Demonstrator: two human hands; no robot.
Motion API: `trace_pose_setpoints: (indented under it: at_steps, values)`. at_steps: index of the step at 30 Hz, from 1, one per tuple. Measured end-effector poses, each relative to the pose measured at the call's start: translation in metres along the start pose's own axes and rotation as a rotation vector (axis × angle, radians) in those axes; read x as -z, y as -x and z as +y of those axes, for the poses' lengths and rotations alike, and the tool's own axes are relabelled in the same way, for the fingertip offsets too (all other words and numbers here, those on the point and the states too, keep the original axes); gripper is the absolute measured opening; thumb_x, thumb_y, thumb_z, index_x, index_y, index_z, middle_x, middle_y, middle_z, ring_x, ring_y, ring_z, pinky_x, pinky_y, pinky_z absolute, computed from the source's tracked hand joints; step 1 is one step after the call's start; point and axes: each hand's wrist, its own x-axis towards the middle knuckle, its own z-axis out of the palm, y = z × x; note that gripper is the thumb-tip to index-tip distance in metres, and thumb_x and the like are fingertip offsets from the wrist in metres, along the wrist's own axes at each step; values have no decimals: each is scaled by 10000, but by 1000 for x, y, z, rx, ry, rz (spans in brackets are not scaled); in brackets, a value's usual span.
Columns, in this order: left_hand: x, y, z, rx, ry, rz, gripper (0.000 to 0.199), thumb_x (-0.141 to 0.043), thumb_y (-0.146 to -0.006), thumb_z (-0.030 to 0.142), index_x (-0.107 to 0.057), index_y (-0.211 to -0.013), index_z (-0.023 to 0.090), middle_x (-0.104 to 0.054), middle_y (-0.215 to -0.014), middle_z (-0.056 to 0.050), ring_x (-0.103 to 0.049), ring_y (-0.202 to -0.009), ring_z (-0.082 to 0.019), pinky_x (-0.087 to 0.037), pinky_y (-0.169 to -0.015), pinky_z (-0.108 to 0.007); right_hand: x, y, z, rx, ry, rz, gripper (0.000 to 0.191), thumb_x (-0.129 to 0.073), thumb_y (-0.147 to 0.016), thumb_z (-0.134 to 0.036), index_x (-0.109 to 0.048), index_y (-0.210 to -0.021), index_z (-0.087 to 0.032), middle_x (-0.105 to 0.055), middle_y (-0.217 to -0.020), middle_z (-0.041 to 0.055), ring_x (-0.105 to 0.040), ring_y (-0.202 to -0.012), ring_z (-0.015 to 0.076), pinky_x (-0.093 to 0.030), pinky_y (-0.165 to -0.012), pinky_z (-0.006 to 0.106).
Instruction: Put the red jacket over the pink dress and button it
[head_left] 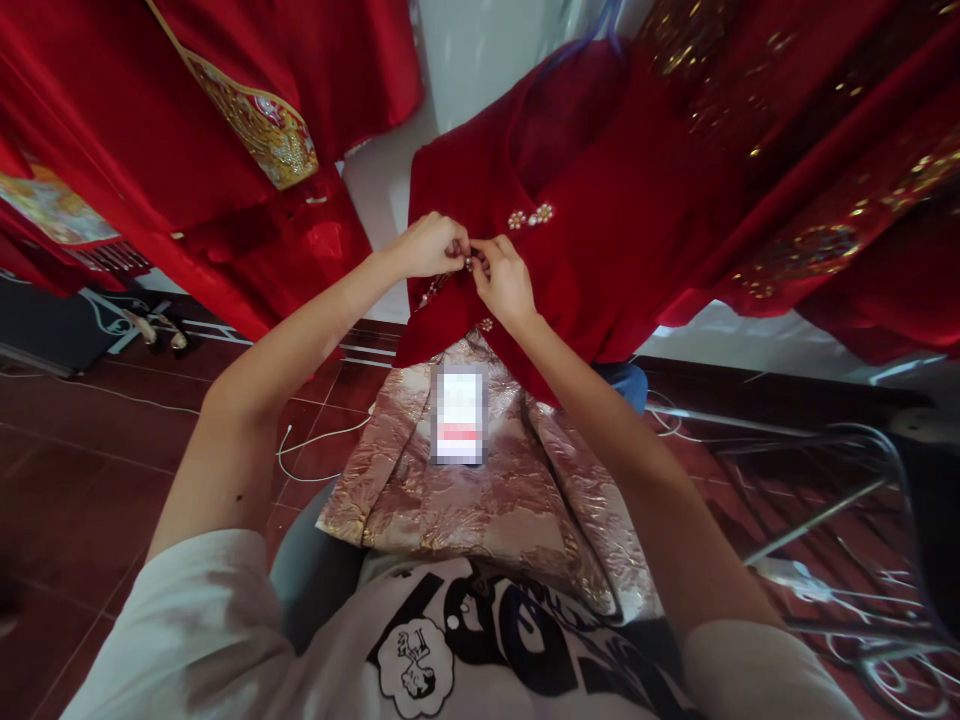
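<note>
A red garment hangs upright before me, with pearly flower-shaped ornaments at its neckline. At its front, my left hand and my right hand meet with their fingertips pinched together. Between them shows a small shiny beaded ornament, partly covered by the fingers; its exact kind is too small to make out. A short beaded strip runs below my left hand. Under my right hand, another flower ornament sits at the garment's edge.
Pinkish-gold brocade cloth lies across my lap, with a lit, blurred phone on it. Other red embroidered garments hang on both sides. A metal-framed chair stands at right. Shoes and a white cable appear at left.
</note>
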Motion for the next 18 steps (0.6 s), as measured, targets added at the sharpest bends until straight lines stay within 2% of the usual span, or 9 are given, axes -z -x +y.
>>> trace_pose_setpoints:
  at_steps: [4, 7, 10, 12, 15, 18]
  values:
    - [-12, 2, 2, 30, 11, 31, 252, -695, -879, 117, -725, -1129, 129, -717, -1027, -71, -751, -1057, -274, -552, -1090, -424, 7, -8, -11, -125, 1, -7, 448, -486, -996, -87, -678, -1392, -169, -653, -1267, 129, -715, -1080, 259, -668, -990, 478]
    - [-29, 13, 5, 91, 101, 188, 363, -725, -867, 77, -655, -1216, 154, -672, -1165, -101, -718, -1155, -298, -558, -1090, -441, 17, -5, -20, -169, -91, -5, 509, -505, -928, -26, -668, -1392, -156, -682, -1236, 123, -719, -1056, 230, -675, -973, 429]
    - [-47, 37, 4, 175, 238, 381, 388, -765, -859, 89, -608, -1201, 184, -639, -1218, -116, -682, -1193, -293, -583, -1043, -409, 33, 18, -27, -174, -203, 11, 417, -518, -920, -46, -695, -1279, -163, -714, -1213, 114, -725, -1016, 202, -679, -918, 371]
    - [-58, 57, 3, 256, 317, 439, 338, -773, -863, 109, -585, -1130, 198, -650, -1157, -104, -685, -1126, -261, -601, -975, -369, 43, 41, -30, -195, -228, -13, 283, -550, -940, -103, -704, -1167, -172, -732, -1125, 104, -720, -918, 194, -674, -856, 365]
    - [-73, 83, 10, 382, 453, 374, 285, -751, -861, 103, -544, -1024, 211, -661, -972, -38, -701, -950, -196, -599, -898, -310, 47, 75, -32, -306, -181, -85, 165, -697, -913, -191, -674, -1075, -174, -696, -915, 74, -668, -762, 202, -654, -823, 412]
    - [-85, 96, 24, 441, 509, 292, 294, -753, -829, 87, -525, -957, 219, -677, -954, -17, -704, -919, -182, -588, -869, -288, 39, 92, -35, -391, -98, -108, 239, -814, -847, -218, -627, -994, -185, -645, -884, 71, -657, -809, 242, -621, -919, 486]
